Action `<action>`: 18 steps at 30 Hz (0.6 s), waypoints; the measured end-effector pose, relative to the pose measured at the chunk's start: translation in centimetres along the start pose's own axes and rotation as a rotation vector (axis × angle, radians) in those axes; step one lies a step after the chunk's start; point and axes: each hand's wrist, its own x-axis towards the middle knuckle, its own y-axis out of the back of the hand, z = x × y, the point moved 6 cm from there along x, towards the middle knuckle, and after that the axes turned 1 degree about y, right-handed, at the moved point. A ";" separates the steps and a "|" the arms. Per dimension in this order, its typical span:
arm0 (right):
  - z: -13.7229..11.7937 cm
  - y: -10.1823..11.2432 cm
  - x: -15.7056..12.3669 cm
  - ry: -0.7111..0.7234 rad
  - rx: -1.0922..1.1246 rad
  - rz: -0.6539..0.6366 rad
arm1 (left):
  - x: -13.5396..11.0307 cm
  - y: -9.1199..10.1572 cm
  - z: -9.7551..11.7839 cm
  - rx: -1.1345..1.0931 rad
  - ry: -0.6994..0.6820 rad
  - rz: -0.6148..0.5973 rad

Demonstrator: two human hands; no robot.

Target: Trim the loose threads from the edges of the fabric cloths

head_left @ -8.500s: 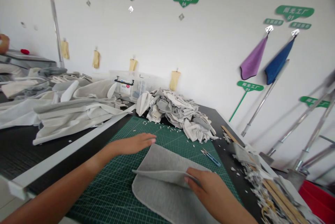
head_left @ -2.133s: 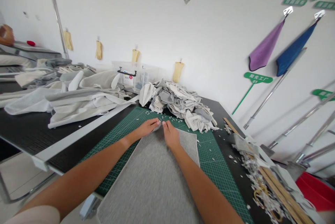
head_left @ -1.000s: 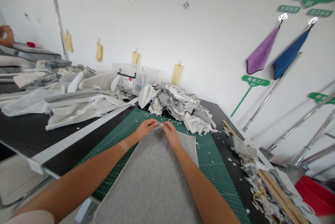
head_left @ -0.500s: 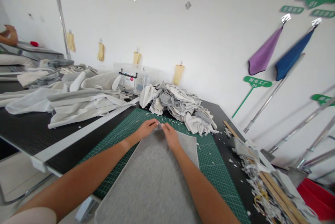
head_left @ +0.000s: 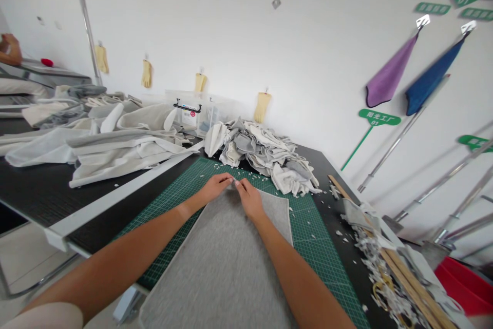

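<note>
A large grey fabric piece (head_left: pixel 227 257) with a stitched pale edge lies over the green cutting mat (head_left: pixel 323 247) and reaches toward me. At its far edge my left hand (head_left: pixel 216 186) pinches the cloth between thumb and fingers. My right hand (head_left: pixel 248 196) grips the same edge just to the right, its fingertips almost touching those of the left. The bit of edge between the fingertips is slightly raised. The fingers cover any finer detail there.
Behind the mat rises a heap of grey and white cloth pieces (head_left: pixel 262 149) beside a clear plastic box (head_left: pixel 188 116). More fabric (head_left: pixel 119 149) covers the left table. White scraps, wooden strips (head_left: pixel 408 288) and yellow-handled scissors (head_left: pixel 381 288) lie at right. Another person's arm (head_left: pixel 11 51) shows far left.
The view has shifted slightly. Both hands keep their pinch on the cloth's far edge with hardly any movement.
</note>
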 end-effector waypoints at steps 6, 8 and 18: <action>0.0 0.0 0.0 -0.004 -0.048 -0.015 | 0.0 -0.1 -0.3 -0.001 0.001 -0.008; 0.0 -0.1 0.0 -0.005 -0.052 -0.023 | 0.0 -0.1 -0.2 -0.007 -0.005 -0.013; 0.1 -0.2 0.0 0.003 -0.066 -0.040 | -0.1 -0.2 -0.3 -0.011 -0.006 -0.018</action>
